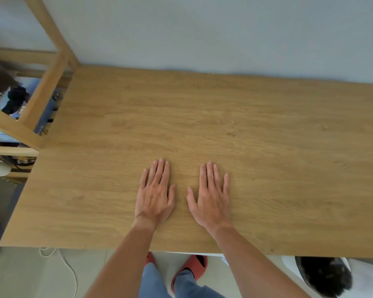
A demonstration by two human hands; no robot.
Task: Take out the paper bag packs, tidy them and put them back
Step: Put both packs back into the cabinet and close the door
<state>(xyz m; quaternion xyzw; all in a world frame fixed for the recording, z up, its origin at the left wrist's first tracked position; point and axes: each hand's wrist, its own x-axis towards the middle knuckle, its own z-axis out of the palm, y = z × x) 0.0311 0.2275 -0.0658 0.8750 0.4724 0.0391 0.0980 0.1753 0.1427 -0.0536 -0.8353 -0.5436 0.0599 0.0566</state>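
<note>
My left hand (156, 193) and my right hand (210, 195) lie flat, palms down, side by side on a light wooden table (267, 136), near its front edge. The fingers of both are stretched out and slightly apart, and neither hand holds anything. No paper bag packs can be made out anywhere in view.
A wooden shelf unit (50, 87) stands at the table's left end, with dark and blue items (17, 100) on its shelves. A grey wall runs behind the table. Below the front edge are my red slippers (192, 269), a white cable (67, 267) on the floor and a dark furry thing (325, 276).
</note>
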